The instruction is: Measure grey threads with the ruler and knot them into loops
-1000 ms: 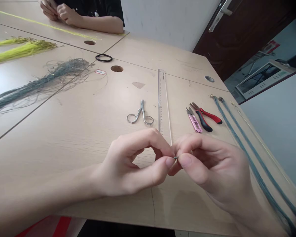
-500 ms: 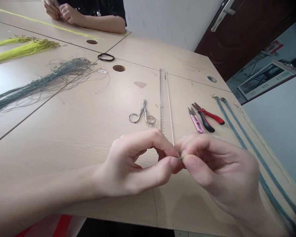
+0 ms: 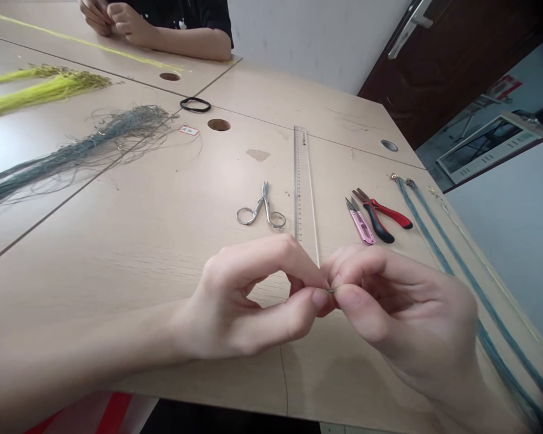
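Thumb and forefinger of my left hand [image 3: 257, 301] pinch one side of a tiny teal thread piece [image 3: 330, 291]. My right hand [image 3: 407, 307] pinches its other side, so the fingertips of both hands nearly meet. Only a short bit of the thread shows between them; the rest is hidden by the fingers. Just beyond the hands a clear ruler [image 3: 304, 181] lies on the table, its near end behind the fingertips. Silver scissors [image 3: 265, 208] rest left of the ruler. To its right are pink thread snips [image 3: 360, 223] and red-and-black pliers [image 3: 380, 214].
Teal strands [image 3: 461, 241] run down the table's right edge. A grey-blue thread bundle [image 3: 85, 147] and yellow-green thread bundles [image 3: 49, 90] lie at left. A black band [image 3: 195, 105] sits near a table hole [image 3: 219, 125]. Another person's hands [image 3: 122, 21] are at the far side.
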Tool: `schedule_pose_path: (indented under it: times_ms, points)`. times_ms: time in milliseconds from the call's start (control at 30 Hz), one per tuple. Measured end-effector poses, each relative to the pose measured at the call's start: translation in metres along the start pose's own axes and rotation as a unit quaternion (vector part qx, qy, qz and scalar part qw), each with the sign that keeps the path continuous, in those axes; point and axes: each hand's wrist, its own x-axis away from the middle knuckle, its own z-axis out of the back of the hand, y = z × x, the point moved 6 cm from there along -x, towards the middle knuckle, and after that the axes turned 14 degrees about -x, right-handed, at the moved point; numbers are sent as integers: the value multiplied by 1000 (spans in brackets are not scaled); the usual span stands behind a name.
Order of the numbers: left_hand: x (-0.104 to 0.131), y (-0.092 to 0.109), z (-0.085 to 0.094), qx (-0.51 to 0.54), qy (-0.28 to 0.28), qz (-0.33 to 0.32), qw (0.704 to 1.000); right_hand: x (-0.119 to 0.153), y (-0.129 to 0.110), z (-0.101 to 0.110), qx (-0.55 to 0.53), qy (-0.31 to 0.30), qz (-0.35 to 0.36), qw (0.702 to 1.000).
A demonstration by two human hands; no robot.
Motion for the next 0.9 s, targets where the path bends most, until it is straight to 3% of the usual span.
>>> schedule_pose_path:
  times_ms: [900]
  points:
    - [2, 1, -1, 11, -17, -6, 1000, 0, 1, 0, -6, 0, -6, 1000]
